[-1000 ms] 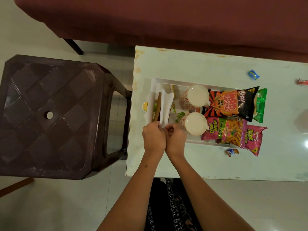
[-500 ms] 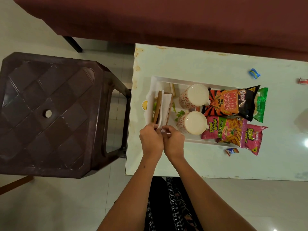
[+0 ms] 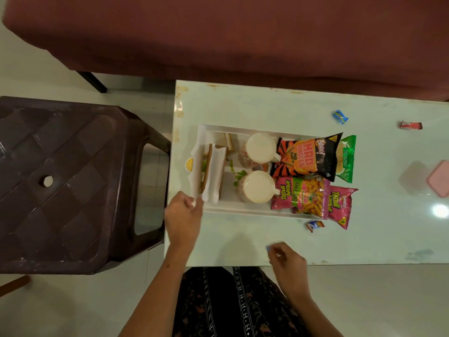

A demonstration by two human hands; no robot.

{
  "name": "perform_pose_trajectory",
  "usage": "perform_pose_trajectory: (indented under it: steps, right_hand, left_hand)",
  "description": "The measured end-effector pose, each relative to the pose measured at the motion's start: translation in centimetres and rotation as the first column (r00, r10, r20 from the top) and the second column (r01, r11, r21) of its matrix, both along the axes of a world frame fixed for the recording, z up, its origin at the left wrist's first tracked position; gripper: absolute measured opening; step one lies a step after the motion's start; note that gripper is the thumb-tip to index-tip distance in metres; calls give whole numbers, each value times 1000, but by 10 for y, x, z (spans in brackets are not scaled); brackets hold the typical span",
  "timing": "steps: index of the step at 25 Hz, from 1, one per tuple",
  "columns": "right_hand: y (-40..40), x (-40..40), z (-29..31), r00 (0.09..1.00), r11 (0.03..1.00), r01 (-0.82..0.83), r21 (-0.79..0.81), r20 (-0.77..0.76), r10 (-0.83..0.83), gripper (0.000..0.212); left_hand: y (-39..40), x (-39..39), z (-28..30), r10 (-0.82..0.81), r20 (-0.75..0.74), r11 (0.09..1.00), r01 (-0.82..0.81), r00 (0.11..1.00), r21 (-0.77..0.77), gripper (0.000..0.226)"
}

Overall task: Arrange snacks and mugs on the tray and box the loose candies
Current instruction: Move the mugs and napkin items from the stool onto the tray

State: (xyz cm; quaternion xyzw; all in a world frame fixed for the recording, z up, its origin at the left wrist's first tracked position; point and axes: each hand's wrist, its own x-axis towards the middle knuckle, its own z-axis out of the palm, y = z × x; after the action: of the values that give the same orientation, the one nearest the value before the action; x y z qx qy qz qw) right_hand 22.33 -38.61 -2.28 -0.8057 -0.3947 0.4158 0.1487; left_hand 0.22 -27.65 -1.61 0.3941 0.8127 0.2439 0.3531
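Observation:
A white tray [image 3: 243, 210] on the table holds two cream mugs [image 3: 260, 149] [image 3: 257, 187], an orange-black chips packet [image 3: 308, 157], a green packet [image 3: 346, 159] and two pink packets [image 3: 303, 196] [image 3: 339, 206]. White napkins [image 3: 215, 171] stand at the tray's left end. My left hand [image 3: 184, 215] pinches a napkin's near corner. My right hand [image 3: 288, 262] is at the table's front edge, fingers curled at a small blue candy [image 3: 268, 248]; whether they grip it is unclear. Loose candies lie on the table: blue [image 3: 340, 116], red [image 3: 410, 125], orange-blue [image 3: 314, 225].
A pink box [image 3: 440, 179] is cut off at the right edge. A dark brown plastic stool [image 3: 60, 186] stands close to the table's left end. A maroon sofa [image 3: 243, 35] runs along the far side. The white table [image 3: 243, 108] ends just before my lap.
Both hands were together at the napkins' near end. My right hand has since swung right and back to the table's front edge; my left hand stays on the napkin corner.

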Motion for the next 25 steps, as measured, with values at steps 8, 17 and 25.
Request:
perform_pose_trajectory:
  steps: [8,17,25]
  right_hand:
    - [68,180,-19,542,581,794,-180,-223,-810,10]
    - [176,208,-49,889,962,190,-198,-380,-254,25]
    - [175,211,-55,768,927,197,-318,-537,-347,23]
  left_hand:
    - [55,4,-23,249,-8,966,-249,968,-66,46]
    - [77,4,-46,336,82,935,-322,938,-146,42]
    - [95,-5,-47,364,240,920,-306,900,-246,38]
